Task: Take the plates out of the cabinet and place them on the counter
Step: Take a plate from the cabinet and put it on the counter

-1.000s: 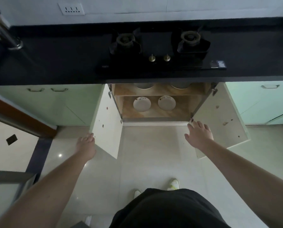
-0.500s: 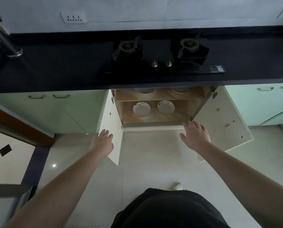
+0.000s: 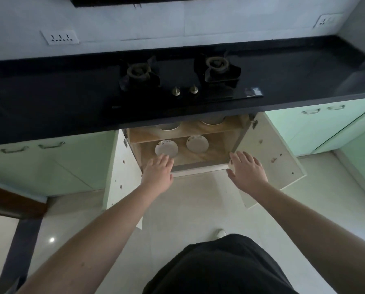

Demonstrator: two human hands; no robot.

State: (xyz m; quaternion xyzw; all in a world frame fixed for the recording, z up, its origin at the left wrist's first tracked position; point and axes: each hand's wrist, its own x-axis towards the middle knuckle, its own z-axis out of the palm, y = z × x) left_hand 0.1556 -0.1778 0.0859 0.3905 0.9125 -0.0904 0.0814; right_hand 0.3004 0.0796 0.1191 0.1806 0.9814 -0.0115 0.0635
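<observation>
Nearest me, both arms stretch toward the open cabinet [image 3: 183, 149] under the counter [image 3: 50, 98]. The left hand [image 3: 157, 172], fingers straight and holding nothing, reaches over the cabinet's front sill with its fingertips at the near edge of the left plate [image 3: 166, 147]; whether they touch it I cannot tell. The right hand [image 3: 247, 171] is also loose and empty, at the cabinet's right front corner just beside the right door [image 3: 270, 153]. Both doors stand wide, so the opening is done, but no plate has been lifted. On the cabinet's lower shelf lie the left plate and the right plate [image 3: 197, 143]; on the shelf above, two pale rounded dishes [image 3: 212, 120] are half hidden by the counter edge. All still need moving, I would say. Directly above the cabinet the stove [image 3: 177, 81] fills the counter's middle, so plates should land to either side of it.
</observation>
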